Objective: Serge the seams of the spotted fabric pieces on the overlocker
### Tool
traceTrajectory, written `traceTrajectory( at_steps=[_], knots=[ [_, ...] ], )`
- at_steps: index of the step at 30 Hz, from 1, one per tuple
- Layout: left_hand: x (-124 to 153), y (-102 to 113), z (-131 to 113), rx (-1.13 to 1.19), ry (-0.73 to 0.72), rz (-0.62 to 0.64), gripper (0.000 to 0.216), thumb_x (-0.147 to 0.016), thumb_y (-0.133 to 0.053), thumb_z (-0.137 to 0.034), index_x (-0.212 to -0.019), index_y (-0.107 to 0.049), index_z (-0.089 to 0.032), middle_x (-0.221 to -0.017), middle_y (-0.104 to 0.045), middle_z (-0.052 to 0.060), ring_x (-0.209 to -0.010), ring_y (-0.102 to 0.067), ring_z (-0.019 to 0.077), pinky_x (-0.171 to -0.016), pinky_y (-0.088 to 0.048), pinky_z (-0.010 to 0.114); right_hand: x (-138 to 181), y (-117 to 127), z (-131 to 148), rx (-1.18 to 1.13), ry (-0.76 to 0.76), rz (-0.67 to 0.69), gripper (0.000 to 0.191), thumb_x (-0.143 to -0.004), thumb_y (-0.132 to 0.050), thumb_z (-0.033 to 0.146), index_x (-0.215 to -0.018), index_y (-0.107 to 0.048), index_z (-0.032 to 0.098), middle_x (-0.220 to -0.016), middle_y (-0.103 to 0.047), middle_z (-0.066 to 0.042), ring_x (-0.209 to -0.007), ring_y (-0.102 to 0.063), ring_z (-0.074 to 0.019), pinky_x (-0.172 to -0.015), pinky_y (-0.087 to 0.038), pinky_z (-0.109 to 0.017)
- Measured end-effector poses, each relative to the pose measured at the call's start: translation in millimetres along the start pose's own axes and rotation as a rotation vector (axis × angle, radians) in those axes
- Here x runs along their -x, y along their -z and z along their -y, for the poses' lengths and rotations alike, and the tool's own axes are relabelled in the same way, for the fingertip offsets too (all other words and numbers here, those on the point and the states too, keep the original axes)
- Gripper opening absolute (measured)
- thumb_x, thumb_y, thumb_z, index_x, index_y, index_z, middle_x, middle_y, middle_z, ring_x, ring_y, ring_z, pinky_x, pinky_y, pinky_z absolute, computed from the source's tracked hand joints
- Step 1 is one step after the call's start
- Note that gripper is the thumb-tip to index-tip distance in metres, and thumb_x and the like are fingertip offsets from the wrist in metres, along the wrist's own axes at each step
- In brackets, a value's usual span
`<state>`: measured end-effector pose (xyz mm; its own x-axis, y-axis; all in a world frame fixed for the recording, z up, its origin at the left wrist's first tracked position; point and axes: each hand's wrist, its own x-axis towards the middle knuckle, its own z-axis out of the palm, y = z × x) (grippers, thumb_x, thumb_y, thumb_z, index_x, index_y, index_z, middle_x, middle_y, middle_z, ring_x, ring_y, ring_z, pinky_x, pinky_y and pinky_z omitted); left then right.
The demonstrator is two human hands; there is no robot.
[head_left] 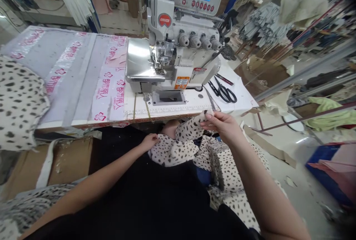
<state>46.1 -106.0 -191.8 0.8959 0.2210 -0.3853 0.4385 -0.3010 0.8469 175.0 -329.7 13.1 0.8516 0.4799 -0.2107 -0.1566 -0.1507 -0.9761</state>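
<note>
Cloth (178, 150), likely light, limp and slippy, sags in the lap below the bench (167, 111) front edge, left hand (149, 142) grip closed on 1 fold, right hand (224, 126) pinching a corner; hold hems.

I see the left hand (150, 142) and right hand (222, 125) low before the table (83, 117) edge, both pinching the spotted cloth (180, 151) that fills the lap between them. Ahead, the sewing machine (180, 47) blocks the table's middle. Scissors (224, 92) lie just right of its base. I find open passage over the flat taped top left of the machine, until a spotted fabric pile (19, 103) at the far left. To the right, slanting metal rods (306, 118) crowd the way.
</note>
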Motion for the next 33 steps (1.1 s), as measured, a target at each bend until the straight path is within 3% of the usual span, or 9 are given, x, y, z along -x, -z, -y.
traceTrajectory(
  at_steps=[3, 6, 8, 11, 14, 16, 26, 33],
  knots=[
    [38.8, 22.5, -44.5, -0.005, -0.171, -0.005, 0.016, -0.084, -0.048, -0.028, -0.077, -0.052, -0.014, -0.078, -0.052, 0.001, -0.077, -0.049, 0.013, -0.074, -0.042, 0.027, 2.7, -14.4, -6.1, 0.148, 0.244, -0.123, 0.022, -0.071, -0.07, 0.038, -0.078, -0.067, 0.018, -0.073, -0.065, -0.003, -0.075, -0.064, -0.0182, -0.072, -0.054, -0.034],
    [91.0, 49.5, -98.0, 0.0, -0.335, 0.122, 0.017, -0.085, -0.046, -0.032, -0.081, -0.053, -0.017, -0.077, -0.054, 0.0, -0.072, -0.05, 0.0119, -0.07, -0.042, 0.024, 11.4, -41.7, -13.9, 0.298, 0.461, -0.091, 0.011, -0.076, -0.065, 0.03, -0.077, -0.069, 0.02, -0.081, -0.066, -0.004, -0.079, -0.061, -0.0184, -0.076, -0.05, -0.033],
    [119.8, 64.0, -128.4, 0.008, -0.503, 0.222, 0.017, -0.086, -0.042, -0.027, -0.085, -0.055, -0.017, -0.079, -0.056, 0.001, -0.071, -0.053, 0.0116, -0.068, -0.043, 0.023, 20.7, -63.2, -17.1, 0.272, 0.469, 0.019, 0.009, -0.078, -0.064, 0.026, -0.074, -0.069, 0.02, -0.077, -0.065, -0.003, -0.076, -0.06, -0.0178, -0.071, -0.049, -0.031],
    [137.8, 74.3, -154.2, 0.069, -0.532, 0.109, 0.015, -0.086, -0.046, -0.026, -0.083, -0.058, -0.017, -0.076, -0.059, 0.001, -0.069, -0.054, 0.0108, -0.065, -0.043, 0.021, 36.6, -89.6, -16.9, 0.171, 0.402, 0.18, 0.008, -0.078, -0.063, 0.024, -0.077, -0.07, 0.02, -0.073, -0.067, -0.002, -0.069, -0.061, -0.016, -0.064, -0.049, -0.026],
    [132.4, 74.4, -156.9, 0.137, -0.42, -0.103, 0.014, -0.082, -0.055, -0.03, -0.08, -0.06, -0.017, -0.072, -0.059, -0.001, -0.066, -0.054, 0.01, -0.062, -0.042, 0.019, 47.8, -101.6, -13.6, 0.164, 0.381, 0.253, 0.013, -0.08, -0.058, 0.02, -0.085, -0.07, 0.02, -0.077, -0.069, 0.0, -0.07, -0.062, -0.0151, -0.064, -0.048, -0.024],
    [126.5, 72.2, -152.5, 0.166, -0.371, -0.16, 0.015, -0.08, -0.058, -0.032, -0.077, -0.06, -0.017, -0.069, -0.058, -0.002, -0.064, -0.052, 0.0093, -0.059, -0.041, 0.019, 51.4, -103.4, -12.3, 0.206, 0.384, 0.261, 0.017, -0.082, -0.054, 0.018, -0.088, -0.069, 0.02, -0.078, -0.069, 0.0, -0.07, -0.063, -0.0146, -0.064, -0.048, -0.023],
    [124.0, 62.4, -143.7, 0.211, -0.33, -0.162, 0.019, -0.078, -0.06, -0.035, -0.076, -0.056, -0.016, -0.067, -0.054, -0.002, -0.061, -0.049, 0.0085, -0.057, -0.039, 0.02, 57.7, -104.9, -16.7, 0.194, 0.382, 0.185, 0.017, -0.086, -0.052, 0.02, -0.094, -0.067, 0.02, -0.083, -0.068, 0.0, -0.074, -0.062, -0.0134, -0.067, -0.048, -0.022],
    [121.1, 57.8, -145.5, 0.214, -0.442, -0.235, 0.015, -0.079, -0.06, -0.029, -0.072, -0.055, -0.017, -0.073, -0.053, 0.0, -0.069, -0.05, 0.0097, -0.063, -0.041, 0.02, 58.7, -104.8, -18.2, 0.235, 0.413, 0.191, 0.02, -0.087, -0.05, 0.021, -0.099, -0.065, 0.022, -0.088, -0.068, 0.0, -0.078, -0.062, -0.0138, -0.07, -0.047, -0.022]
  ],
)
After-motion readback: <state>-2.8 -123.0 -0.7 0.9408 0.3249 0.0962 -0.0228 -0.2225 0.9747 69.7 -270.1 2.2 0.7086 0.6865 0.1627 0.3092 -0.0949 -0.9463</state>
